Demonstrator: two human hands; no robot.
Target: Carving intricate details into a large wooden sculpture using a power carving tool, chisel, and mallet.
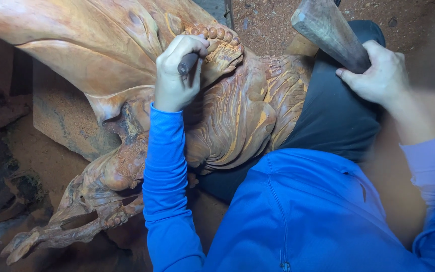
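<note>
Carving step: left hand [174, 75] fisted round chisel [188, 63] against wood sculpture [237, 116]; right hand [378, 75] gripping mallet [328, 30] raised right of sculpture. Next likely needs square strike on chisel.

The chisel [188, 63] tip is hiding behind the left hand [176, 75]; the mallet [328, 31] head is running off the top edge.

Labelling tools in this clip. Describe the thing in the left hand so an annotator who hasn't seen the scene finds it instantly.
Start at the big reddish-brown wood carving that fills the middle of the view. The left hand, in a blue sleeve, is fisted against its ridged upper part around a chisel. It is the only dark, smooth, slim rod there; the wooden mallet in the right hand is far thicker.
</note>
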